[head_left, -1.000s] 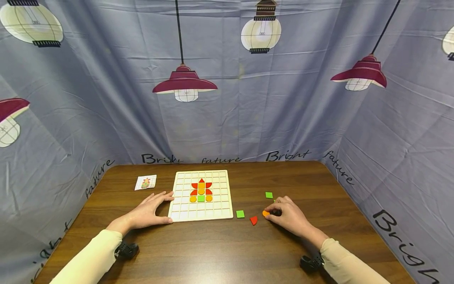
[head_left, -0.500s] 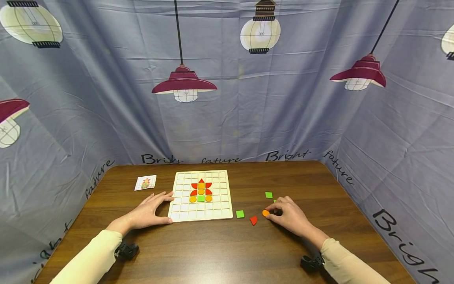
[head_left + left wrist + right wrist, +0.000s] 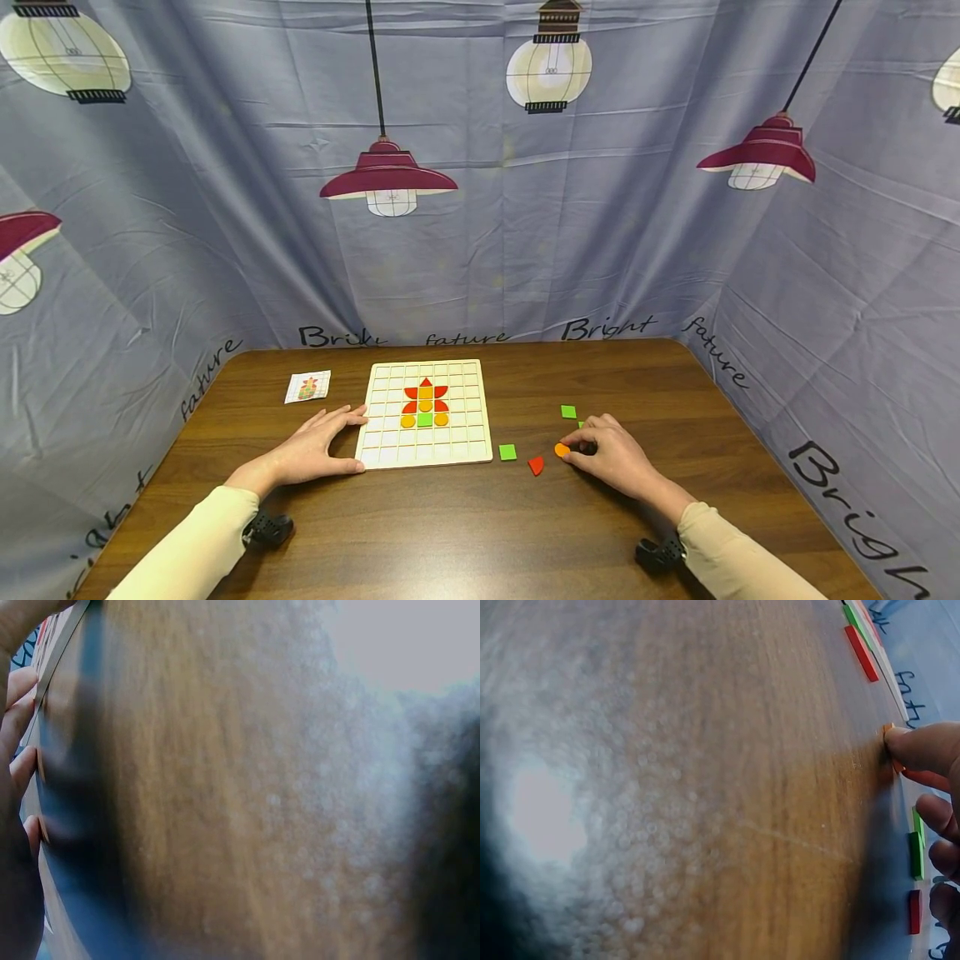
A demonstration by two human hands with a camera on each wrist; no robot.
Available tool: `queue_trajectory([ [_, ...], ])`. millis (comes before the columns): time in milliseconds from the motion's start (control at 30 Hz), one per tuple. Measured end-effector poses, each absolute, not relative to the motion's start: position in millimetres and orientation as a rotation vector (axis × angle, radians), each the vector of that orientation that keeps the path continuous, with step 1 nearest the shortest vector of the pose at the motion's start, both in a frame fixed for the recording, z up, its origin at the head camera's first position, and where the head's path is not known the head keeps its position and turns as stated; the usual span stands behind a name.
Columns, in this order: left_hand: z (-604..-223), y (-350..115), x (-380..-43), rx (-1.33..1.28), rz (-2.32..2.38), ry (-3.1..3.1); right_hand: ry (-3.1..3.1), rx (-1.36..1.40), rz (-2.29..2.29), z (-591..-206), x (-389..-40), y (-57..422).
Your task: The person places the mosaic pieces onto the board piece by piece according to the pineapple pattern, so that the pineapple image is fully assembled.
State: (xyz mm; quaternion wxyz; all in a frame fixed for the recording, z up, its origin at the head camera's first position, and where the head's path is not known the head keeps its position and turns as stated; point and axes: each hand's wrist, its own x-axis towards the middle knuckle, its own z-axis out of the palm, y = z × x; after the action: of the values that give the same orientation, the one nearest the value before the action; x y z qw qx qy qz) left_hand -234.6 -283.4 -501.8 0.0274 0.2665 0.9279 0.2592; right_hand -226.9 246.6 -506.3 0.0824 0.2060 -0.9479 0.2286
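On the wooden table lies a pale gridded board (image 3: 468, 446). At its middle sits a pattern of red, orange and green pieces, with a green square (image 3: 425, 419) low in the pattern between two orange discs. My left hand (image 3: 311, 448) rests at the board's left edge, its fingers spread and touching the rim. To the right of the board, my right hand (image 3: 613, 458) pinches an orange disc (image 3: 562, 450) between thumb and forefinger, at the tabletop. The right wrist view shows the thumb pressed to the orange piece (image 3: 887, 732), its other fingers loosely bent.
Between board and right hand lie a green square (image 3: 507, 452) and a red piece (image 3: 536, 466). Another green square (image 3: 568, 412) is beyond that hand, with one more partly hidden. A small picture card (image 3: 307, 386) lies left of the board. A printed curtain (image 3: 480, 267) encloses the table.
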Motion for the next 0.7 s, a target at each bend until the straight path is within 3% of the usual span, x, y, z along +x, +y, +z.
queue_trajectory([
  [700, -502.8, -283.2, -234.9, 0.828, 0.806, 2.865, -2.801, 0.71, 0.676, -504.4, -232.9, 245.0],
])
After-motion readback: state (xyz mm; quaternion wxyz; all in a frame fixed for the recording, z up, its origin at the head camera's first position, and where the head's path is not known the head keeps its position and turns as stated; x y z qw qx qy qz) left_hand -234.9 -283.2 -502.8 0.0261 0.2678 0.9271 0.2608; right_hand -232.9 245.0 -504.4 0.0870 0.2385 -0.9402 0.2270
